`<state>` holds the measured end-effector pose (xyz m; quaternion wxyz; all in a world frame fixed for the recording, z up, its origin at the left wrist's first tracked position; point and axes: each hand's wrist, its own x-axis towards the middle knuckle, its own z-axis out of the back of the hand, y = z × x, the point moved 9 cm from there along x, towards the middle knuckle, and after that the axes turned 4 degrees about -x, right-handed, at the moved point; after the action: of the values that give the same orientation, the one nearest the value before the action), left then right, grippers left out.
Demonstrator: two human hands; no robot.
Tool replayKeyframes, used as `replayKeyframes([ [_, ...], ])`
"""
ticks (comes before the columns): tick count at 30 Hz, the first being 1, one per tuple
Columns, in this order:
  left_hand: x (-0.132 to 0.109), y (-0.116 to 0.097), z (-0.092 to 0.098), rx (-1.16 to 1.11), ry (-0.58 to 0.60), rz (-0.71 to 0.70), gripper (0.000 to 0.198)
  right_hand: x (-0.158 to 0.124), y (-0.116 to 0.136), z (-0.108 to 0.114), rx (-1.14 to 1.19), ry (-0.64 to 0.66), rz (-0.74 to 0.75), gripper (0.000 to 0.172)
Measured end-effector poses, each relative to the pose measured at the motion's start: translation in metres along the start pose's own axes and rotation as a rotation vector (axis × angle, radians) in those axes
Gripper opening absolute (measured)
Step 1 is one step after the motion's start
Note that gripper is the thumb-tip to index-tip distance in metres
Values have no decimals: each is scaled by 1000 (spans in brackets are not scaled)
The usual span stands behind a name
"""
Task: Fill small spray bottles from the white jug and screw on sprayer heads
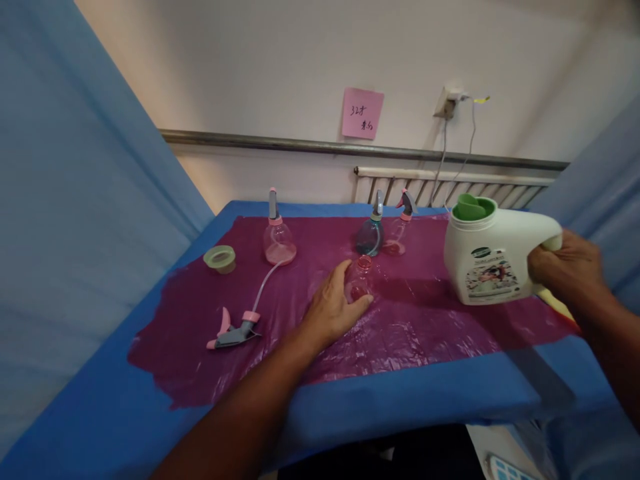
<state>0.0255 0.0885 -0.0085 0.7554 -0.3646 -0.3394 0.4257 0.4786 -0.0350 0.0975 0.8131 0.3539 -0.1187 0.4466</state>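
My left hand is curled around the side of a clear, pink-tinted spray bottle with an uncovered neck, standing on the purple plastic sheet. In my right hand is the handle of a white detergent jug, held up off the table and nearly level. The jug carries a printed label and its mouth is uncapped, with a green pouring spout inside. A grey and pink spray head with its tube lies on the sheet, left of my left hand.
A pink spray bottle, a blue-green one and a clear one stand toward the back. A pale green cap sits at left. Blue cloth covers the table; a rail and radiator line the wall.
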Motion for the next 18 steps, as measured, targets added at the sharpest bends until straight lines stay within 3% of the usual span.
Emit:
replayKeyframes([
  [3,0,-1,2,3,-13,5,88,1,18,7,-20,43,-81,36],
  [9,-1,-11,5,3,-39,-63,82,-1,68,5,-156,141,127,29],
  [14,-3,-16,7,9,-52,-97,83,3,90,3,-367,144,260,35],
  [18,-4,-18,6,30,-41,-120,80,9,101,5,-530,174,277,41],
])
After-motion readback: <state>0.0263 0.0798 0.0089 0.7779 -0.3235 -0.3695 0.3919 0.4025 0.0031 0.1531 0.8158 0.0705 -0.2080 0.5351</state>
